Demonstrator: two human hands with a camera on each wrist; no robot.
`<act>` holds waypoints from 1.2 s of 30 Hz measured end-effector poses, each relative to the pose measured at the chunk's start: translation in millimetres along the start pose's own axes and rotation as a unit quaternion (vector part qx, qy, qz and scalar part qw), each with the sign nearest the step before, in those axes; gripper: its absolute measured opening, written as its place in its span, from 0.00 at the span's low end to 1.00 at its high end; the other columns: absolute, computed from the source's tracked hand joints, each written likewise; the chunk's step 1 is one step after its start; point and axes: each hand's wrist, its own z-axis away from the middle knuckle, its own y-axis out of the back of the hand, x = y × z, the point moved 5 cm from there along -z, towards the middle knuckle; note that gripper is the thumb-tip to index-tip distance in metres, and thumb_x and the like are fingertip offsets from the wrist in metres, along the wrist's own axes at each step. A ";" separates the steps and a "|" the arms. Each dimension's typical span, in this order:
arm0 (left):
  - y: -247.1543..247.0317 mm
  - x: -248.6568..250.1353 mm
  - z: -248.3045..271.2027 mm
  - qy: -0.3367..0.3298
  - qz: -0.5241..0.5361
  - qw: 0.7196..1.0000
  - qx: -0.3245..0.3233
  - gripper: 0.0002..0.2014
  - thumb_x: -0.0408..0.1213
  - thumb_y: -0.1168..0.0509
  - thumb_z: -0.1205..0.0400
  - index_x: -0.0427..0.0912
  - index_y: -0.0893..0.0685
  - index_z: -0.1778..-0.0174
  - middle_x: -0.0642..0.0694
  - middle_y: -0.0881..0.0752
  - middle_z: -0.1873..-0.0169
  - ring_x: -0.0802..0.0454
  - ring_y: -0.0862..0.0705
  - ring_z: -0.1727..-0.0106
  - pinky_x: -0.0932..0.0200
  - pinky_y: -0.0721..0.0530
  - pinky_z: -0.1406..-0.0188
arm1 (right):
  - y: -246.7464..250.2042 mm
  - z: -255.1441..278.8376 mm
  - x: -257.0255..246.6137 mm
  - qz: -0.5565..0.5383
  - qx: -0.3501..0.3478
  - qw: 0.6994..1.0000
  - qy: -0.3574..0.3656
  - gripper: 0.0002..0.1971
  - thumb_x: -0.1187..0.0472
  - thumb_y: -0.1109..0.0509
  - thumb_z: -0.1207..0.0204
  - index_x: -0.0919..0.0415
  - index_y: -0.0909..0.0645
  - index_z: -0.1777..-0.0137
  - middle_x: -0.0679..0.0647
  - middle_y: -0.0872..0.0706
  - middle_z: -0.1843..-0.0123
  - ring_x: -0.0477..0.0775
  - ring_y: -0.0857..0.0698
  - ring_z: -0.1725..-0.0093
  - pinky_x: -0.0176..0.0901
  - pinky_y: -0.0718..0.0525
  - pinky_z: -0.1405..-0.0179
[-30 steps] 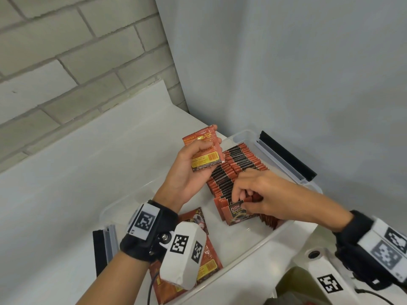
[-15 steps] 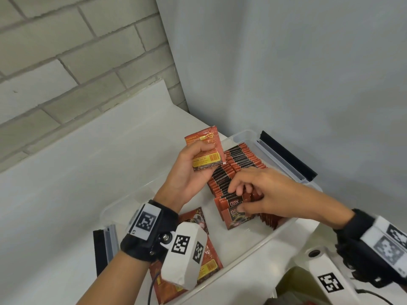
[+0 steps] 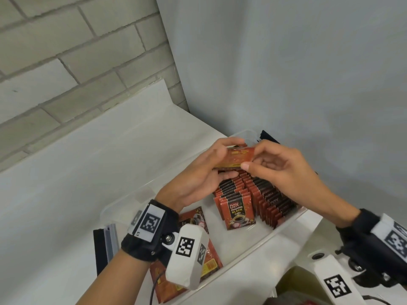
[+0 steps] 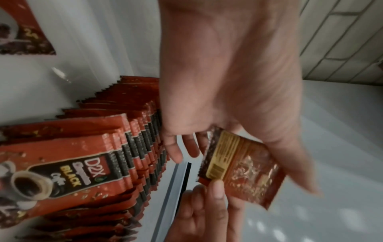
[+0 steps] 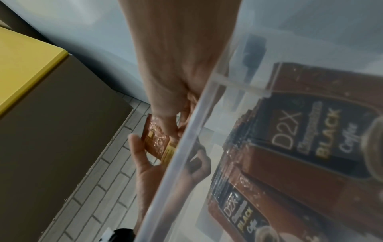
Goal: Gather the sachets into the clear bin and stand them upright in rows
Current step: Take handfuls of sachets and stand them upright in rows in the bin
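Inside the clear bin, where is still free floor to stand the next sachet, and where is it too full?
Bare floor shows in the clear bin between the front D2X sachet and the flat sachets near the left wrist. The far right part is crowded with two upright rows. Both hands hold one sachet above them.

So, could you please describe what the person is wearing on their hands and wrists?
Both hands are bare, no sleeves. The left wrist carries a black strap with a white plate bearing a black square marker, plus a white marked camera housing and a thin dark cable. The right wrist wears the same black strap, marker plates and housing.
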 end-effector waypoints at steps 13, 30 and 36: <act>12.3 -11.1 2.6 0.115 -0.060 0.991 0.040 0.21 0.46 0.26 0.26 0.34 0.13 0.43 0.35 0.16 0.48 0.37 0.26 0.44 0.50 0.25 0.44 | 4.4 4.4 -1.1 -0.010 0.015 0.999 0.034 0.09 0.67 0.28 0.28 0.56 0.10 0.52 0.57 0.15 0.43 0.52 0.13 0.41 0.37 0.17 0.41; 16.3 26.6 37.4 0.125 -0.127 0.977 0.114 0.18 0.43 0.30 0.29 0.37 0.17 0.46 0.41 0.11 0.50 0.48 0.13 0.46 0.55 0.15 0.40 | 3.4 -2.0 -20.0 0.156 -0.095 0.980 -0.074 0.05 0.59 0.21 0.31 0.54 0.13 0.56 0.43 0.10 0.65 0.38 0.14 0.65 0.25 0.22 0.63; 31.1 -7.8 72.6 0.231 -0.045 0.917 0.323 0.32 0.64 0.39 0.28 0.38 0.20 0.41 0.39 0.18 0.45 0.45 0.17 0.42 0.49 0.18 0.36 | -32.5 15.4 -3.2 0.466 -0.288 0.836 -0.020 0.05 0.54 0.28 0.23 0.49 0.16 0.49 0.37 0.22 0.54 0.36 0.25 0.52 0.29 0.27 0.49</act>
